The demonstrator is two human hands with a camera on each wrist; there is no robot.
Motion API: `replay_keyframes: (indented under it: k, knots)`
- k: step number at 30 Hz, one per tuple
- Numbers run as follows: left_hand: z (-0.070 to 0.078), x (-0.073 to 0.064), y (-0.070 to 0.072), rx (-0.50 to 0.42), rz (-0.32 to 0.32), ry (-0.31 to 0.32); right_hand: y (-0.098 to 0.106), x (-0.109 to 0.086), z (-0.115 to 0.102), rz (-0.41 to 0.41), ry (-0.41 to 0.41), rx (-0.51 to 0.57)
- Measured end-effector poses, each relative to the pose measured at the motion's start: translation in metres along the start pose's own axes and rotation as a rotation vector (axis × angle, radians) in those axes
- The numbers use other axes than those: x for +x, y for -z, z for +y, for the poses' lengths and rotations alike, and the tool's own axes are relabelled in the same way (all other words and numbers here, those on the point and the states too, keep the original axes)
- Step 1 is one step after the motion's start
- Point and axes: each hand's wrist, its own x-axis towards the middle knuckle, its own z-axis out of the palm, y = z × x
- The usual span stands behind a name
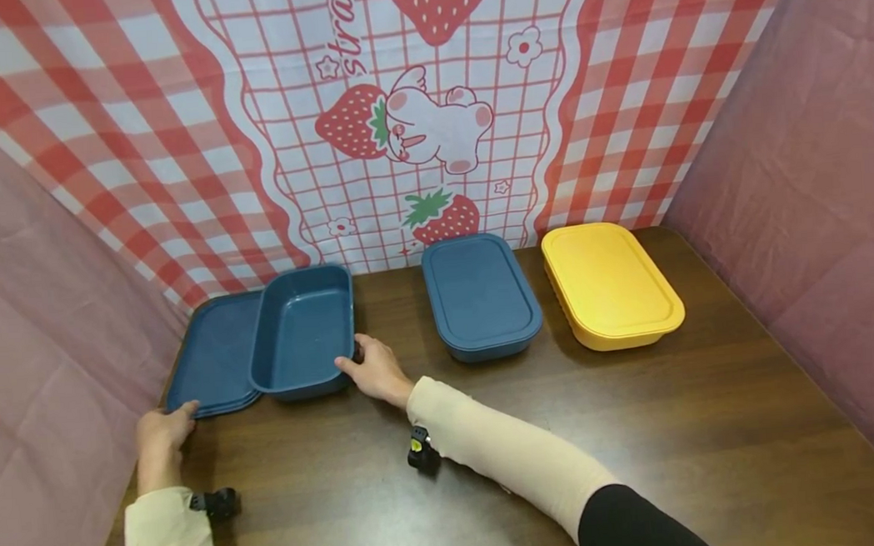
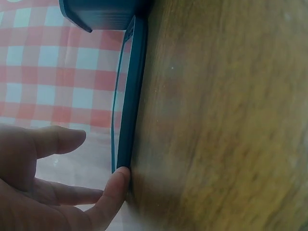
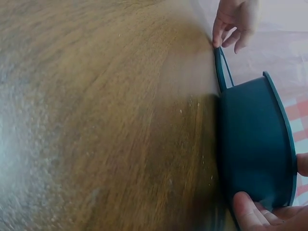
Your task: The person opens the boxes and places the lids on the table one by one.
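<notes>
At the left of the table, a dark blue lid (image 1: 216,353) lies flat, with layered edges along its near side. My left hand (image 1: 163,436) is at its near left corner. In the left wrist view one fingertip touches the lid's edge (image 2: 131,96), while the thumb stands apart from it. An open blue food container (image 1: 306,339), with nothing inside, stands beside the lid and overlaps its right side. My right hand (image 1: 375,373) holds this container by its near right corner; in the right wrist view, fingers lie against its outer wall (image 3: 255,144).
A blue lidded container (image 1: 481,291) stands right of the open one, and a yellow lidded container (image 1: 612,283) farther right. Behind the brown table (image 1: 566,415) hangs a checked strawberry cloth (image 1: 288,173). Pink cloth (image 1: 815,183) closes off both sides.
</notes>
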Motion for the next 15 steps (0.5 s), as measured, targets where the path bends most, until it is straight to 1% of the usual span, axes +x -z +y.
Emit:
replay_keyframes:
  k: [4,8,13,15]
  knots:
    - [0.0004,-0.0002,-0.0002,-0.004,0.001,-0.004,0.0003,-0.0002,0.0003,-0.006,-0.003,0.003]
    - [0.0013,-0.0015,-0.0011,0.03,0.015,-0.007,0.0027,-0.001,0.0016,-0.019,-0.024,-0.006]
    - [0.0022,-0.0043,-0.0026,0.114,0.051,-0.013,0.0064,-0.0011,0.0041,-0.04,-0.041,-0.034]
    - [0.0025,-0.0053,-0.0031,0.163,0.063,-0.032,0.0086,-0.0015,0.0055,-0.052,-0.037,-0.048]
